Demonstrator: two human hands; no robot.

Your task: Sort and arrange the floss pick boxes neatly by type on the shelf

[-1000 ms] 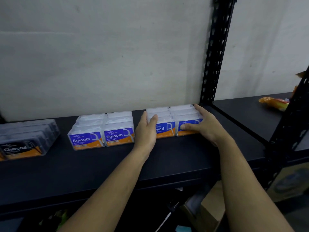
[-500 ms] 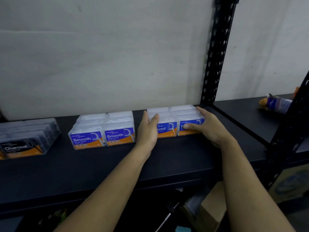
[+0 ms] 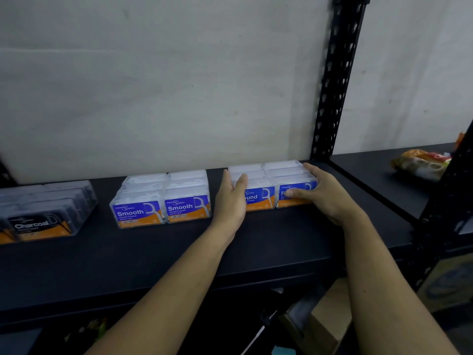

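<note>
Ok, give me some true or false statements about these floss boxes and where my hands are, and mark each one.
1. The Smooth boxes stand between the Charcoal boxes and the Round boxes. True.
2. The Smooth and Round boxes touch. False: a gap of bare shelf separates them.
3. The left hand lies flat against the left side of the Round boxes. True.
4. The right hand holds a box in the air. False: it rests against the Round boxes' right end, thumb on a front label, and all the boxes sit on the shelf.
</note>
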